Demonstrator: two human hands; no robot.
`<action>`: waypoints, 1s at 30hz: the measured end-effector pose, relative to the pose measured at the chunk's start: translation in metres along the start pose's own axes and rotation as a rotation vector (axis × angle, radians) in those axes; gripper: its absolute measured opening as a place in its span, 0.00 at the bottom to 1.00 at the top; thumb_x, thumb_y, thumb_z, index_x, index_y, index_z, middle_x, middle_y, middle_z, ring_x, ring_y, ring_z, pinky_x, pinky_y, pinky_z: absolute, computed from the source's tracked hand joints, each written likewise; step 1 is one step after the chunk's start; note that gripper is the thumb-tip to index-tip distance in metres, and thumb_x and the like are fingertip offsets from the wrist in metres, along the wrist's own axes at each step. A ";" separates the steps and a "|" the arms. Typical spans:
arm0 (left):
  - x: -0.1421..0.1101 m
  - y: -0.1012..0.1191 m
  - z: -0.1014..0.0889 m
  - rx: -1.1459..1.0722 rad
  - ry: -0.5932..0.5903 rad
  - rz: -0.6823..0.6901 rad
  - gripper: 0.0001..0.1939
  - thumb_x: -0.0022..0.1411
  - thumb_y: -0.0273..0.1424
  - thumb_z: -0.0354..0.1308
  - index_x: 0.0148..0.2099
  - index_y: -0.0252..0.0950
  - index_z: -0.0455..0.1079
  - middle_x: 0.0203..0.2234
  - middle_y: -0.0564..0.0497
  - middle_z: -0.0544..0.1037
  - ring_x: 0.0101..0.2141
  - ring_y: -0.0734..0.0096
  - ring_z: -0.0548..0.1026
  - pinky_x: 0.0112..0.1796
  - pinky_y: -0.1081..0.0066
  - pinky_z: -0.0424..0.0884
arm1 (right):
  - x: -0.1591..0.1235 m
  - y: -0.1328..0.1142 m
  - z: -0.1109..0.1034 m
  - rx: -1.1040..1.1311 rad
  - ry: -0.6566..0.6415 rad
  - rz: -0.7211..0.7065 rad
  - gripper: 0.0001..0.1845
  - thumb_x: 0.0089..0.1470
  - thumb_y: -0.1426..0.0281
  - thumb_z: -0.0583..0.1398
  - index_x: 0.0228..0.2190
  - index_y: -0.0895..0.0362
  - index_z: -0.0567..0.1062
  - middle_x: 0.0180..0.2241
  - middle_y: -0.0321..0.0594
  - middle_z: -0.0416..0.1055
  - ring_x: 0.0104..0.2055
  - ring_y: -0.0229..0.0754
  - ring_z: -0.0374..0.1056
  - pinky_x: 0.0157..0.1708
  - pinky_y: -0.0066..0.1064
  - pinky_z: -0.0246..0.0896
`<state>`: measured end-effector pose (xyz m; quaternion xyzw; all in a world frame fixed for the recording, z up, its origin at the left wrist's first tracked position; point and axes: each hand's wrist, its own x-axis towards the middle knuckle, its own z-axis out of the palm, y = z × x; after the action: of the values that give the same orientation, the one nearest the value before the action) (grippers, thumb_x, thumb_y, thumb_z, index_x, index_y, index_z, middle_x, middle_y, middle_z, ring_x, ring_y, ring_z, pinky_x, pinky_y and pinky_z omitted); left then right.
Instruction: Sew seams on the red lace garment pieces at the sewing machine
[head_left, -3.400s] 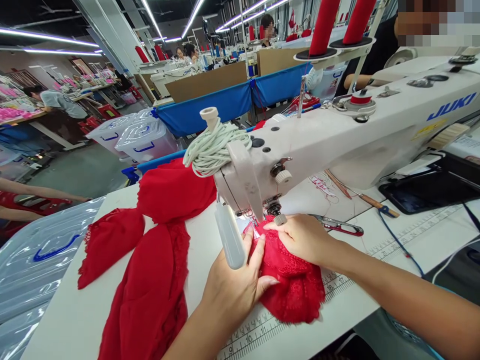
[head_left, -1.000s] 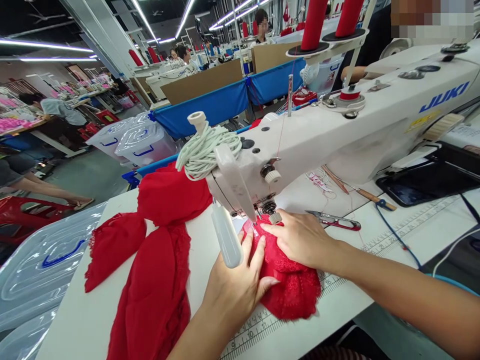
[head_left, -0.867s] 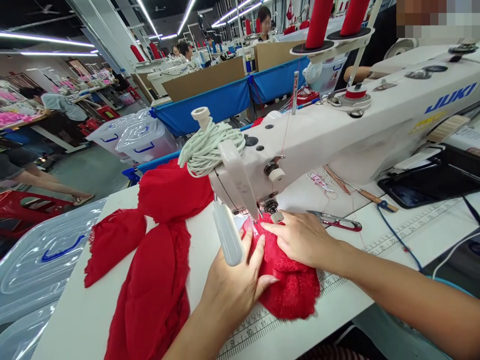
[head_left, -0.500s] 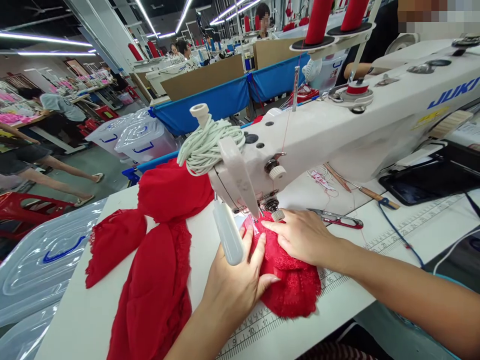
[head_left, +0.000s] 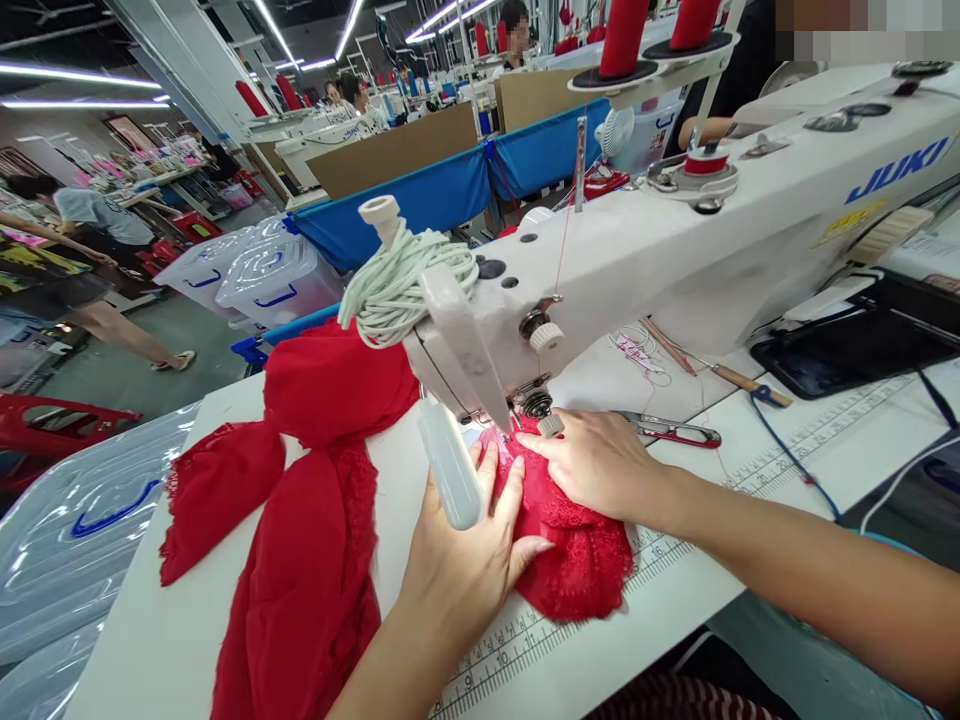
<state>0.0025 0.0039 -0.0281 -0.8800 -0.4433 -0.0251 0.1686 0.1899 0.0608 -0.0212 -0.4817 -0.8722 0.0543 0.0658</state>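
Note:
A red lace fabric piece (head_left: 577, 570) lies bunched under the needle of a white sewing machine (head_left: 637, 270). My left hand (head_left: 465, 540) rests on its left side, fingers spread and pointing at the needle, thumb out to the right. Part of that hand is hidden behind a pale grey lever (head_left: 452, 470) hanging from the machine head. From the right, my right hand (head_left: 600, 465) presses on the fabric, index finger stretched out close beside the presser foot. Its other fingers are partly hidden. A small pinkish-white patch shows on the cloth by the left fingertips.
More red lace-edged fabric (head_left: 292, 580) lies on the left of the white table. Thread snips (head_left: 671, 430), a wooden-handled tool (head_left: 750, 385) and a black tablet (head_left: 855, 345) lie to the right. Clear plastic bins (head_left: 82, 510) stand left of the table. Several people are in the background.
The view has shifted slightly. The red lace fabric has crept a little toward the needle, both hands still on it. In the background at left, a walking person's legs have changed position.

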 end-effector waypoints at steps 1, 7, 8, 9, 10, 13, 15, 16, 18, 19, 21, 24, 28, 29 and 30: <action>0.000 0.000 0.000 0.011 -0.001 0.004 0.35 0.65 0.51 0.38 0.56 0.30 0.68 0.54 0.34 0.71 0.57 0.43 0.65 0.52 0.42 0.64 | 0.000 0.000 0.001 0.000 0.004 -0.002 0.23 0.54 0.73 0.52 0.49 0.44 0.74 0.32 0.41 0.69 0.27 0.40 0.62 0.24 0.30 0.43; 0.000 -0.002 0.002 -0.013 0.031 0.000 0.35 0.64 0.52 0.40 0.57 0.30 0.67 0.54 0.34 0.71 0.57 0.44 0.65 0.53 0.45 0.64 | -0.002 0.004 0.004 0.022 0.055 -0.034 0.24 0.55 0.75 0.51 0.49 0.43 0.74 0.33 0.40 0.69 0.28 0.40 0.62 0.24 0.31 0.41; 0.000 -0.002 0.003 -0.022 0.048 0.013 0.36 0.64 0.53 0.40 0.56 0.29 0.68 0.53 0.33 0.71 0.56 0.45 0.67 0.51 0.48 0.66 | -0.003 0.005 0.004 0.026 0.061 -0.051 0.25 0.55 0.76 0.51 0.49 0.43 0.73 0.32 0.40 0.69 0.29 0.39 0.62 0.24 0.31 0.41; 0.000 -0.001 0.003 -0.028 0.066 0.028 0.37 0.63 0.53 0.39 0.56 0.27 0.68 0.52 0.32 0.72 0.54 0.46 0.69 0.49 0.52 0.69 | -0.004 0.006 0.004 0.025 0.065 -0.067 0.25 0.55 0.76 0.51 0.50 0.42 0.72 0.32 0.40 0.68 0.28 0.39 0.62 0.24 0.31 0.41; 0.001 0.000 0.002 -0.030 0.078 0.041 0.38 0.64 0.52 0.38 0.55 0.25 0.69 0.51 0.32 0.73 0.52 0.47 0.71 0.46 0.56 0.72 | -0.004 0.007 0.004 0.019 0.067 -0.078 0.26 0.55 0.76 0.51 0.51 0.42 0.72 0.32 0.40 0.68 0.28 0.39 0.61 0.24 0.31 0.40; 0.002 0.003 -0.002 -0.021 0.100 0.052 0.37 0.66 0.49 0.35 0.53 0.22 0.70 0.49 0.32 0.75 0.47 0.52 0.74 0.38 0.62 0.75 | -0.006 0.008 0.005 -0.013 0.059 -0.090 0.24 0.56 0.75 0.51 0.50 0.42 0.72 0.33 0.41 0.68 0.28 0.39 0.61 0.24 0.31 0.40; 0.003 0.005 -0.005 -0.009 0.108 0.050 0.36 0.67 0.47 0.35 0.53 0.22 0.70 0.49 0.32 0.75 0.46 0.52 0.74 0.37 0.62 0.76 | -0.006 0.007 0.005 -0.029 0.048 -0.081 0.22 0.56 0.74 0.52 0.48 0.42 0.74 0.33 0.41 0.68 0.27 0.39 0.61 0.24 0.31 0.40; 0.003 0.005 -0.007 -0.003 0.106 0.051 0.35 0.67 0.46 0.35 0.53 0.22 0.70 0.49 0.33 0.75 0.46 0.52 0.74 0.37 0.61 0.76 | -0.005 0.007 0.005 -0.035 0.046 -0.075 0.22 0.56 0.74 0.52 0.47 0.42 0.74 0.33 0.41 0.67 0.27 0.39 0.61 0.24 0.31 0.40; 0.004 0.006 -0.009 0.007 0.100 0.051 0.35 0.67 0.46 0.35 0.53 0.22 0.70 0.48 0.33 0.76 0.45 0.52 0.75 0.37 0.61 0.76 | -0.005 0.006 0.004 -0.045 0.048 -0.066 0.21 0.56 0.74 0.52 0.46 0.43 0.75 0.32 0.41 0.67 0.28 0.40 0.61 0.24 0.32 0.40; 0.004 0.006 -0.010 0.014 0.096 0.049 0.35 0.67 0.46 0.35 0.52 0.22 0.71 0.48 0.33 0.76 0.45 0.52 0.75 0.37 0.61 0.76 | -0.004 0.005 0.004 -0.047 0.052 -0.064 0.21 0.56 0.74 0.52 0.45 0.43 0.75 0.32 0.41 0.67 0.28 0.40 0.62 0.24 0.32 0.40; 0.004 0.006 -0.010 0.031 0.096 0.047 0.35 0.67 0.46 0.34 0.52 0.23 0.72 0.47 0.33 0.77 0.44 0.51 0.75 0.37 0.60 0.77 | -0.003 0.004 0.003 -0.048 0.059 -0.062 0.20 0.56 0.74 0.52 0.44 0.44 0.76 0.32 0.41 0.67 0.29 0.40 0.62 0.24 0.32 0.41; 0.004 0.007 -0.007 0.055 0.095 0.047 0.37 0.67 0.48 0.33 0.52 0.24 0.72 0.48 0.34 0.76 0.44 0.50 0.76 0.35 0.60 0.77 | -0.003 0.004 0.002 -0.044 0.067 -0.056 0.19 0.56 0.75 0.52 0.42 0.46 0.77 0.31 0.41 0.67 0.29 0.40 0.62 0.24 0.32 0.42; 0.004 0.008 -0.005 0.084 0.078 0.033 0.36 0.66 0.49 0.35 0.53 0.25 0.71 0.49 0.34 0.76 0.45 0.50 0.76 0.34 0.62 0.78 | -0.003 0.006 0.003 -0.057 0.085 -0.060 0.19 0.56 0.75 0.51 0.42 0.46 0.77 0.31 0.41 0.67 0.28 0.40 0.62 0.24 0.32 0.41; 0.004 0.008 -0.005 0.088 0.074 0.035 0.36 0.66 0.49 0.35 0.53 0.25 0.71 0.49 0.34 0.76 0.45 0.50 0.75 0.34 0.62 0.78 | -0.004 0.006 0.004 -0.060 0.087 -0.062 0.19 0.56 0.75 0.51 0.41 0.45 0.77 0.31 0.40 0.67 0.28 0.40 0.63 0.24 0.32 0.41; 0.004 0.009 -0.005 0.090 0.072 0.035 0.36 0.66 0.50 0.36 0.54 0.25 0.70 0.49 0.34 0.75 0.46 0.50 0.75 0.34 0.62 0.78 | -0.004 0.006 0.004 -0.061 0.085 -0.063 0.19 0.56 0.75 0.52 0.41 0.45 0.77 0.31 0.40 0.67 0.29 0.41 0.63 0.24 0.31 0.41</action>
<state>0.0121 0.0005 -0.0255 -0.8777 -0.4222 -0.0337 0.2240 0.1961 0.0606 -0.0266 -0.4578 -0.8845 0.0052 0.0898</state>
